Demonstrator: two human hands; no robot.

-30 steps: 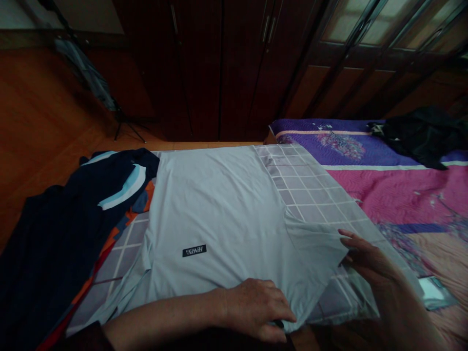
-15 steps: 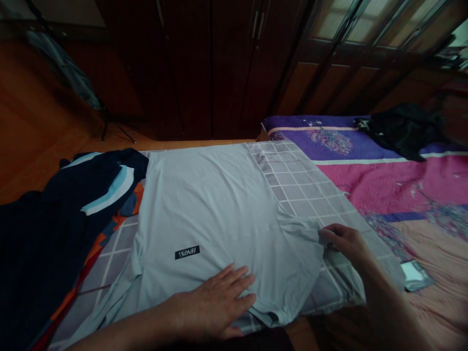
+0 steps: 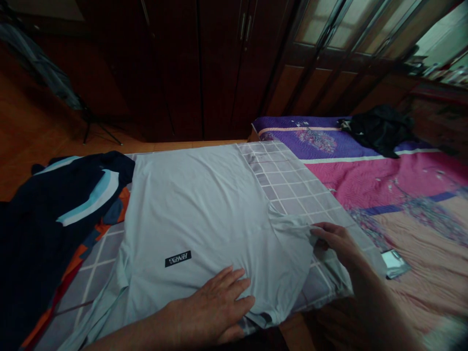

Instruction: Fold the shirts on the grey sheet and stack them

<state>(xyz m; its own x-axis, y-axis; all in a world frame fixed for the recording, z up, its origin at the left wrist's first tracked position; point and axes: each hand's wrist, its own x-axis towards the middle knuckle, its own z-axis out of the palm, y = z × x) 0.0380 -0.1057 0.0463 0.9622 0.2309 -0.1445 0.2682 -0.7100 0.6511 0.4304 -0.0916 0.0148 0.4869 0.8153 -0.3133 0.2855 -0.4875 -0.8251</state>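
A pale grey T-shirt [image 3: 197, 204] lies spread over a grey checked cloth [image 3: 298, 183], its black label [image 3: 178, 259] on the lower left part. Near the bottom centre, my left hand [image 3: 219, 304] rests flat on the shirt with the fingers apart, close to the collar. My right hand [image 3: 331, 239] pinches the end of the shirt's right-hand sleeve between thumb and fingers and draws it out to the side. The shirt's other sleeve lies in folds at the lower left.
Dark blue clothing [image 3: 32, 219] with light stripes lies at the left, over orange and red fabric. At the right is a bed [image 3: 365, 180] with a purple and pink cover, bearing a black garment [image 3: 380, 129] and a small shiny packet [image 3: 395, 264]. Dark wardrobes [image 3: 175, 73] stand behind.
The view has shifted, so the scene sits slightly further left. Both hands keep their places on the shirt, and the shirt looks unchanged.
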